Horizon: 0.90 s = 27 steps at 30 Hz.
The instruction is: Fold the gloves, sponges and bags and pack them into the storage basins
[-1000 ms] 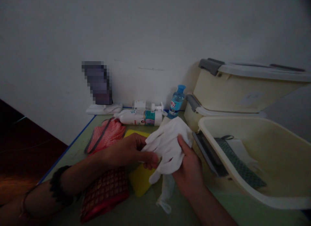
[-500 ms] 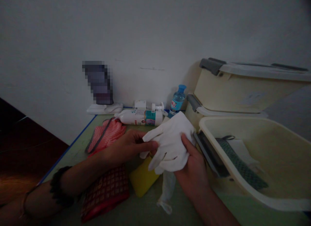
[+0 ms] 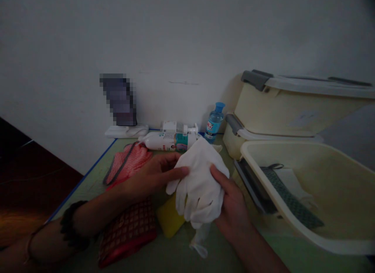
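White gloves (image 3: 200,179), apparently layered together, are held up over the table between my two hands, their fingers pointing down toward me. My left hand (image 3: 164,171) pinches the left edge, thumb on top and the other fingers partly hidden behind. On the right side, my right hand (image 3: 231,194) grips the gloves with its thumb in front; its other fingers are out of sight underneath. Below them lies a thin pale translucent item (image 3: 200,241), partly covered. A yellow flat piece (image 3: 170,216) and a dark red checked pouch (image 3: 129,232) rest under my left arm.
An open cream bin (image 3: 331,171) at the right holds a green patterned cloth (image 3: 290,194) and something white. Lidded bins (image 3: 281,108) are stacked behind it. A blue bottle (image 3: 213,124), a white pump bottle (image 3: 161,141), a pink cloth (image 3: 129,161) and a blurred device (image 3: 120,101) stand or lie toward the wall.
The gloves have turned so their fingers point more downward and hang lower. My left thumb now lies over their upper left side. Both hands keep hold.
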Available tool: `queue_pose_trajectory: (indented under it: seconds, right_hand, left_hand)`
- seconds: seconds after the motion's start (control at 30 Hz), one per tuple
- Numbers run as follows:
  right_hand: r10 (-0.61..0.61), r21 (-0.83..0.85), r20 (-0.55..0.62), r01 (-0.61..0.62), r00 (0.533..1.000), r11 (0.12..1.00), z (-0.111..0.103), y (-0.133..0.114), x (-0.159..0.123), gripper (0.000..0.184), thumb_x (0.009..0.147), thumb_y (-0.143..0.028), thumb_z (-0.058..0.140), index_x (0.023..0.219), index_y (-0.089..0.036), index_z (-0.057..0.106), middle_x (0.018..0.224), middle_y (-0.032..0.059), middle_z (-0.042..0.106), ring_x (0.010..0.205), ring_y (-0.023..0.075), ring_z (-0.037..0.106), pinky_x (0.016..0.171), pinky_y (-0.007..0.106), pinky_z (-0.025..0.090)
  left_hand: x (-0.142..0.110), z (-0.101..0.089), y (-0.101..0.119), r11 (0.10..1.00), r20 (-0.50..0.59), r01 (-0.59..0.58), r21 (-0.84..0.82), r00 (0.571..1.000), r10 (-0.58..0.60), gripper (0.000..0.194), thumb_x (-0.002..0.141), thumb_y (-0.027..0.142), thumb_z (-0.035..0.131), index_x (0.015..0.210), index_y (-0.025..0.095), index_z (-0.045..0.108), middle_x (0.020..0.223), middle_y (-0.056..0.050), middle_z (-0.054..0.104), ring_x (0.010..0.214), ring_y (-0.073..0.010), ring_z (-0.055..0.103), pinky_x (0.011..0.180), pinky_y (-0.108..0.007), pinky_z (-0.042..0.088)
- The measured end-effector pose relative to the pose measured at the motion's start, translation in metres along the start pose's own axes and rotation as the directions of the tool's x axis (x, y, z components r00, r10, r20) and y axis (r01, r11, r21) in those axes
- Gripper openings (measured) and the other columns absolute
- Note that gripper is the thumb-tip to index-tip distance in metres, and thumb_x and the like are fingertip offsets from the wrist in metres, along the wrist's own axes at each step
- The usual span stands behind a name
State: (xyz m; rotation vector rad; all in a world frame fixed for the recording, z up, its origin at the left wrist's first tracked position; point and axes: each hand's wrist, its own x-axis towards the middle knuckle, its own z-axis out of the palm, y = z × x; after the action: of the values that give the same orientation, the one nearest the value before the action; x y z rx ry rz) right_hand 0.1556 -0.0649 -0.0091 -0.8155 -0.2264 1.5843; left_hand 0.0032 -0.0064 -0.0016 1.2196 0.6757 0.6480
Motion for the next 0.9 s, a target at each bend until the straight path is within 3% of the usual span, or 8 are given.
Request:
queue_pose_trajectory:
  seconds: [0.13, 0.23, 0.47, 0.6, 0.73, 0.9]
  right_hand:
    - [-0.063, -0.008, -0.02, 0.063, 0.998, 0.998, 0.003, -0.002, 0.001, 0.049, 0.072, -0.027, 0.068, 0.119, -0.014, 0.059, 0.094, 0.0093, 0.074, 0.092, 0.0276, 0.068, 0.088, 0.044, 0.051]
    - [-0.077, 0.003, -0.039, 0.077, 0.996, 0.997, 0.005, -0.005, 0.002, 0.051, 0.075, -0.026, 0.064, 0.125, -0.016, 0.055, 0.099, 0.0084, 0.074, 0.093, 0.0269, 0.068, 0.088, 0.044, 0.051]
    - [-0.056, 0.022, 0.011, 0.055, 0.998, 0.998, 0.001, -0.001, 0.002, 0.047, 0.072, -0.028, 0.068, 0.118, -0.017, 0.059, 0.101, 0.009, 0.073, 0.094, 0.0287, 0.067, 0.084, 0.044, 0.053]
    - [-0.096, -0.108, -0.013, 0.094, 0.995, 0.99, -0.004, 0.004, 0.003, 0.04, 0.066, -0.032, 0.075, 0.101, -0.016, 0.066, 0.088, 0.0081, 0.075, 0.089, 0.0291, 0.069, 0.079, 0.043, 0.055]
    - [-0.153, -0.24, 0.082, 0.169, 0.985, 0.956, -0.007, 0.006, 0.004, 0.034, 0.069, -0.038, 0.075, 0.097, -0.022, 0.066, 0.089, 0.0041, 0.074, 0.088, 0.0242, 0.069, 0.078, 0.038, 0.054]
    - [-0.142, -0.259, 0.298, 0.223, 0.944, 0.94, -0.011, 0.007, 0.007, 0.043, 0.062, -0.027, 0.081, 0.101, -0.025, 0.063, 0.103, 0.0011, 0.071, 0.092, 0.0169, 0.066, 0.081, 0.027, 0.051]
  left_hand:
    - [0.001, 0.002, 0.006, 0.986, -0.117, -0.037, 0.163, 0.991, 0.056, 0.017, 0.074, 0.03, 0.069, 0.075, 0.015, 0.063, 0.069, 0.002, 0.06, 0.064, -0.0107, 0.052, 0.061, -0.022, 0.04]
    - [0.001, 0.002, 0.007, 0.974, -0.12, -0.042, 0.221, 0.99, 0.07, 0.021, 0.076, 0.031, 0.067, 0.066, 0.014, 0.06, 0.064, 0.003, 0.057, 0.06, -0.0093, 0.049, 0.059, -0.021, 0.038]
    - [0.002, -0.002, -0.002, 0.998, -0.153, -0.023, 0.053, 0.988, 0.03, 0.023, 0.078, 0.037, 0.063, 0.072, 0.015, 0.059, 0.066, 0.002, 0.058, 0.059, -0.0098, 0.052, 0.056, -0.02, 0.04]
    - [0.001, 0.001, 0.001, 0.999, -0.112, -0.033, 0.017, 0.993, 0.035, 0.022, 0.072, 0.032, 0.07, 0.084, 0.016, 0.062, 0.077, -0.001, 0.065, 0.067, -0.0137, 0.061, 0.06, -0.022, 0.046]
    - [-0.001, 0.004, 0.007, 0.999, -0.11, 0.009, 0.052, 0.994, -0.003, 0.025, 0.067, 0.022, 0.074, 0.089, 0.017, 0.063, 0.082, -0.003, 0.069, 0.071, -0.0163, 0.064, 0.066, -0.025, 0.051]
    - [0.002, 0.003, 0.005, 0.994, -0.306, -0.096, -0.043, 0.949, 0.078, 0.026, 0.068, 0.018, 0.074, 0.093, 0.019, 0.065, 0.086, -0.001, 0.071, 0.069, -0.0135, 0.064, 0.065, -0.022, 0.051]
